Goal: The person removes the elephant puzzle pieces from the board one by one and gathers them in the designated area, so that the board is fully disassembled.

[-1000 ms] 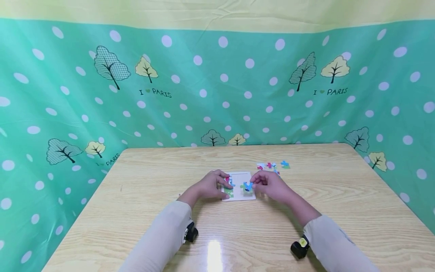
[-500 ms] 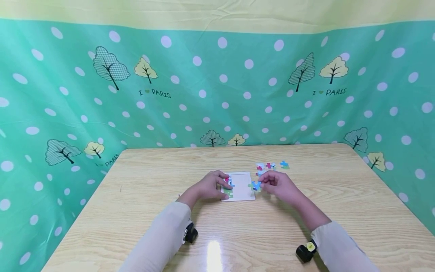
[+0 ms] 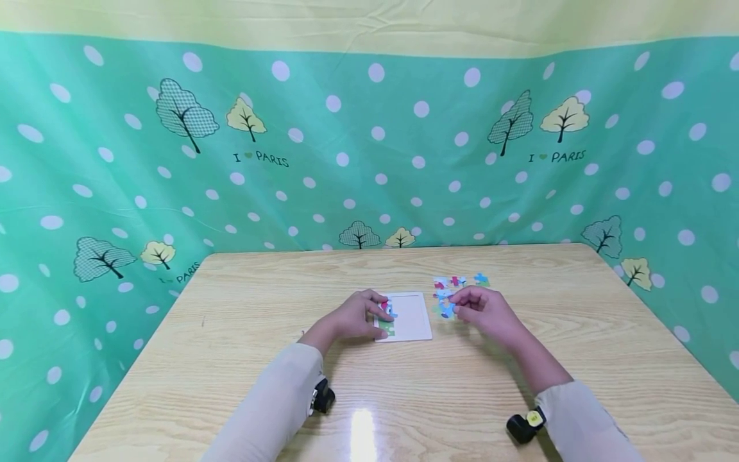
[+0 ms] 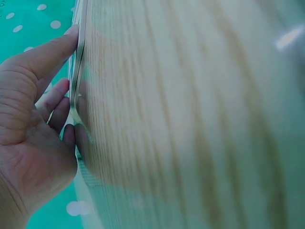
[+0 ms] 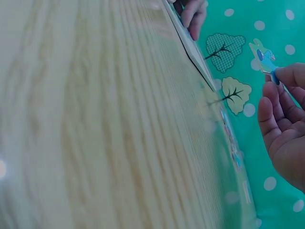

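1 puzzle piece (image 3: 446,310) is pinched between thumb and fingers of the right hand (image 3: 486,312), raised above the table (image 3: 288,282), right of 1 white tray (image 3: 412,321). The tray's left side is touched by the left hand (image 3: 352,314), fingers apart, where 2 fitted pieces (image 3: 388,326) seem visible; about 4 loose pieces (image 3: 455,281), partly hidden, are seen farther back.

2 plain off-white sleeves, left sleeve (image 3: 271,394) and right sleeve (image 3: 583,420), cuffs short of the wrists. 2 black wrist cams: left cam (image 3: 324,396); right cam (image 3: 521,428) with 1 round yellow marking (image 3: 535,418).
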A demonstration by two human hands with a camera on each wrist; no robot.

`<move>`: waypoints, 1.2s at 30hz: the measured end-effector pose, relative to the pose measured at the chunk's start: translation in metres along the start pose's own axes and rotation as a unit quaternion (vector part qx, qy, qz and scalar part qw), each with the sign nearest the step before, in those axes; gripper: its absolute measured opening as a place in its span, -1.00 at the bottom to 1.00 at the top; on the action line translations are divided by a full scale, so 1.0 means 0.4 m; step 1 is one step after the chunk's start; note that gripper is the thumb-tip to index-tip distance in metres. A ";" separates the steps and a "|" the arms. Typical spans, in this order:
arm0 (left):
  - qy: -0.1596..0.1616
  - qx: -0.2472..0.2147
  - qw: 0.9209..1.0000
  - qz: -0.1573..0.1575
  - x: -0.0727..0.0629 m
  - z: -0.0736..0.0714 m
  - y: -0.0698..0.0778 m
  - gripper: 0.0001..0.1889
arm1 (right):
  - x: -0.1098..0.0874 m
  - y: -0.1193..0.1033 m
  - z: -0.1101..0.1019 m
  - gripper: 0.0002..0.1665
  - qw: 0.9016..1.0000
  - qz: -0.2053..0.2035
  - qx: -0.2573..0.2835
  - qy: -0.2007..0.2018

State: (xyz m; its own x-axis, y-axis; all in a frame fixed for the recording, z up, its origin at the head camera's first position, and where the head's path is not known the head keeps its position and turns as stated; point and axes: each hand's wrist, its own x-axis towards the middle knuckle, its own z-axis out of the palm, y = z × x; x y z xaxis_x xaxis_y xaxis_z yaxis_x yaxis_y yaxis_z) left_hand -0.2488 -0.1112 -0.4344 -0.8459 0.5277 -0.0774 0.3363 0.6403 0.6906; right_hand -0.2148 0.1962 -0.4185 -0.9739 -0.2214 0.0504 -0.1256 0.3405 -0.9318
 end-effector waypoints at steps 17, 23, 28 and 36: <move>-0.002 -0.002 1.000 0.001 -0.005 0.003 0.003 -0.69 | -0.016 0.012 -0.042 -0.82 1.000 -0.006 -0.002 0.022; -0.002 -0.004 1.000 0.003 -0.004 0.003 0.001 -0.69 | -0.021 0.020 -0.063 -0.80 1.000 -0.007 -0.001 0.024; -0.001 -0.009 1.000 -0.003 -0.004 0.002 0.003 -0.70 | -0.019 0.026 -0.077 -0.78 0.999 -0.007 -0.002 0.035; 0.000 -0.006 1.000 -0.004 -0.003 -0.002 0.003 -0.69 | -0.010 0.041 -0.102 -0.76 0.999 -0.006 -0.004 0.049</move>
State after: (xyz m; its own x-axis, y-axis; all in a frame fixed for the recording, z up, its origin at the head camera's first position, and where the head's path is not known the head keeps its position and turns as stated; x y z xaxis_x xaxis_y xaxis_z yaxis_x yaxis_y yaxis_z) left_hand -0.2477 -0.1115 -0.4328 -0.8490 0.5219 -0.0830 0.3240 0.6382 0.6984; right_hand -0.2208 0.2398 -0.4192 -0.9860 -0.1355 0.0967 -0.1385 0.3449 -0.9284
